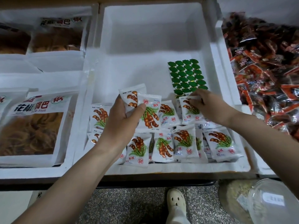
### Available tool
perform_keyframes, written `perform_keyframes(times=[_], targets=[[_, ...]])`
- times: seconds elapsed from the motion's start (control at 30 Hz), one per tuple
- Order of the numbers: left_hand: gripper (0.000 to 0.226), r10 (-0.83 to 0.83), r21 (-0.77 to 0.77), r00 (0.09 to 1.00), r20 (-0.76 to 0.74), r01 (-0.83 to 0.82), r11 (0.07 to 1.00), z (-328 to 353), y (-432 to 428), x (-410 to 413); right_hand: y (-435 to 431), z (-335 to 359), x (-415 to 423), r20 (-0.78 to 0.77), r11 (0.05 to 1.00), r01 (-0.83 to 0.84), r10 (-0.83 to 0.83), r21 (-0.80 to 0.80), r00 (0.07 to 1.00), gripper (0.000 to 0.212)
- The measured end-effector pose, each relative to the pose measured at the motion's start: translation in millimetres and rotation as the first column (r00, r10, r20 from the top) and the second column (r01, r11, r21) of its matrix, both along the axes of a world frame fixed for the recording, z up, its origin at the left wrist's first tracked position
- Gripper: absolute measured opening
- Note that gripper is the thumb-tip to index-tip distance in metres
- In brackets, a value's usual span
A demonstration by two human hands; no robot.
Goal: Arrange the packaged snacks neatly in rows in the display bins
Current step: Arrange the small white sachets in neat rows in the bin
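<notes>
The left hand point(123, 117) grasps two white snack packets point(150, 118). Its thumb presses across their fronts and its fingers are curled behind, above the near left part of the white foam bin point(145, 29). The right hand point(208, 105) pinches the top edge of one packet point(191, 112) that lies in the bin, beside the near edge of a green sticker sheet point(187, 76). The other packets point(163, 146) lie in two rough rows along the near wall, some overlapping. Each is printed with brown pods and green leaves.
</notes>
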State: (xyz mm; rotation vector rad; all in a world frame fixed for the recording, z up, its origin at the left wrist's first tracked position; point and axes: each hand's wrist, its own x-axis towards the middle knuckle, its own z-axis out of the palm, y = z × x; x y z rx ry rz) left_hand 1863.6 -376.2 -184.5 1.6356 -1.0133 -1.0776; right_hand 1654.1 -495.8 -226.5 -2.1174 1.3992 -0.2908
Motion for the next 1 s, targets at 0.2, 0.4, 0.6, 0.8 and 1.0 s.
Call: perform_keyframes(times=[0.2,0.4,0.6,0.8,1.0], targets=[[0.015,-0.022,0.021,0.997,0.071,0.02,1.0,-3,-8,-10,2,-5,4,-0.034,1.0,0.003,-0.004,-0.029,0.999,0.021],[0.017,-0.022,0.037,0.997,0.077,0.019,0.999,-2,-14,-17,0,-3,-10,-0.08,0.984,0.025,-0.04,-0.176,0.996,0.033],[0.01,-0.008,0.034,0.998,0.065,0.006,0.999,-1,-27,-21,-36,3,-13,0.011,0.992,0.043,-0.042,-0.119,0.999,0.03],[0.013,-0.015,0.022,1.0,0.024,0.015,1.0,-6,-40,-25,-66,-8,4,-0.162,0.98,-0.091,0.12,0.175,0.979,0.036],[0.02,-0.012,0.005,1.0,-0.02,0.012,1.0,-13,-51,-27,-89,-8,6,-0.266,0.96,-0.108,0.177,0.257,0.948,0.024]])
